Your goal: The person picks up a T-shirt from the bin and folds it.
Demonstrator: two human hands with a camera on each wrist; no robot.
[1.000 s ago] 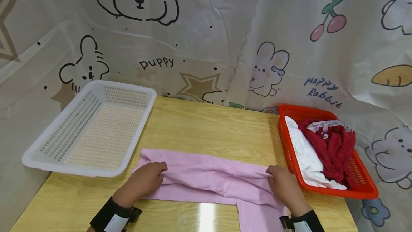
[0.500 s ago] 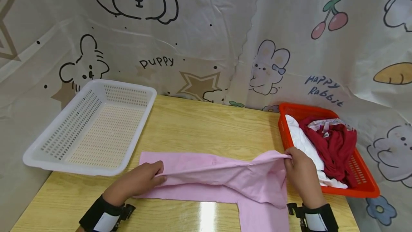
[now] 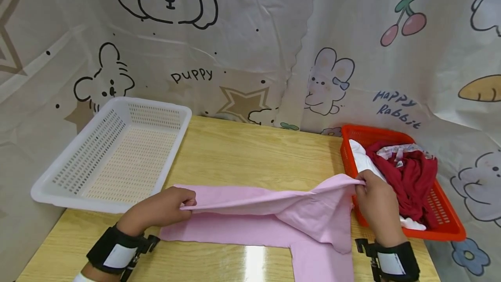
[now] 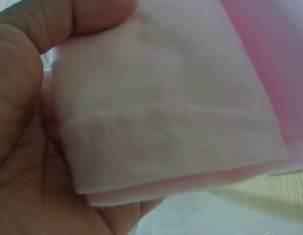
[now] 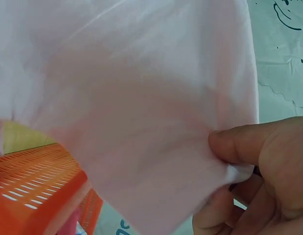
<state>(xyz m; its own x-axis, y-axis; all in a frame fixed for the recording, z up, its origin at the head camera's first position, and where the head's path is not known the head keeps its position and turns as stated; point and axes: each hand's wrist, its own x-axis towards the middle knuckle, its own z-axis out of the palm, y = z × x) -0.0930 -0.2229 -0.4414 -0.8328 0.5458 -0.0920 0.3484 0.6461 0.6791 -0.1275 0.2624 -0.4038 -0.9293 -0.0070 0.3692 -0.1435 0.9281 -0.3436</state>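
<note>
A pink garment [image 3: 250,227] lies on the wooden table, with one part running off the bottom of the head view. Its upper layer is lifted and stretched between both hands. My left hand [image 3: 164,207] pinches the layer at the left end; in the left wrist view a hemmed edge [image 4: 166,152] lies between thumb and fingers. At the other end, my right hand [image 3: 377,206] pinches a raised corner beside the red basket. The right wrist view shows the pink cloth [image 5: 141,122] hanging from thumb [image 5: 239,143] and fingers. Whether the garment is a shirt or trousers I cannot tell.
A white plastic basket [image 3: 178,142] with nothing in it stands at the back left. On the right, a red basket [image 3: 450,229] holds dark red cloth [image 3: 416,177] and white cloth [image 3: 360,156]. A printed curtain [image 3: 250,34] hangs behind the wooden table [image 3: 242,156].
My right hand has moved right and up, raising the garment's right corner. My left hand has shifted slightly left, and the upper layer is pulled straighter between them.
</note>
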